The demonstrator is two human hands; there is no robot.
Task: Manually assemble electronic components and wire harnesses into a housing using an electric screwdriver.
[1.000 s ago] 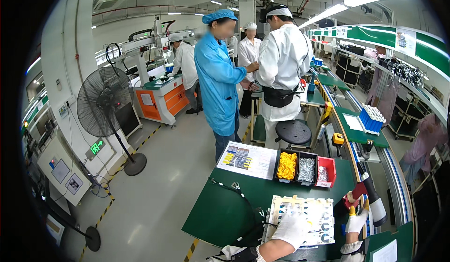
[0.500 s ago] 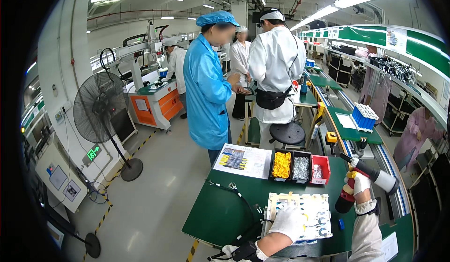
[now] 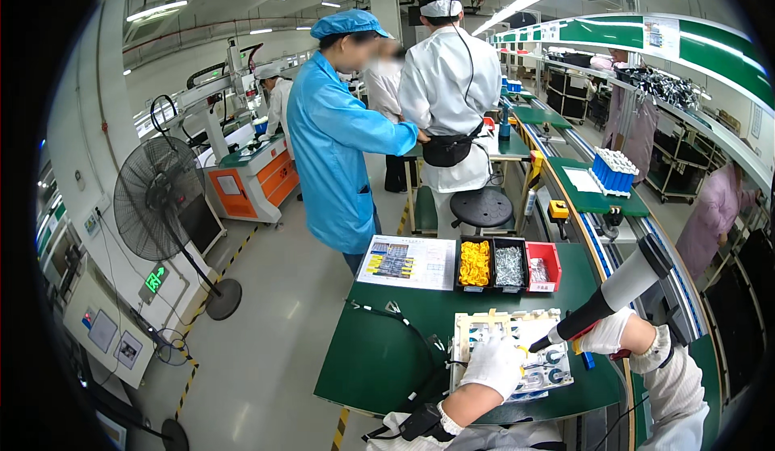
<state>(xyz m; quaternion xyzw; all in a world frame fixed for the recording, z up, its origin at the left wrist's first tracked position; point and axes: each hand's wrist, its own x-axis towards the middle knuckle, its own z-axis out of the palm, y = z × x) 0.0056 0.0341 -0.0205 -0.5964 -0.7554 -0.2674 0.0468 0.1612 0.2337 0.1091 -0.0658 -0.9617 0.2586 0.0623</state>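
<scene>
My right hand, in a white glove, grips a power screwdriver with a black nose and pale body. It slants down to the left, its tip over a white battery-like module with round blue and metallic parts. Whether the tip touches is too small to tell. My left hand, also gloved, lies on the module close to that tip, its fingers curled together. Something yellow shows at its fingertips; what they pinch is hidden. Dark cables with pale connectors run from the module's left side.
Behind the module stand bins of yellow parts, metal screws and a red bin. A printed sheet lies left of them on the green table. A conveyor runs along the right. Co-workers stand beyond, near a stool.
My right hand has swung the screwdriver from beside the module to over it, nose now pointing down-left. My left hand stays on the module. The blue-coated person has reached toward the white-coated person's waist.
</scene>
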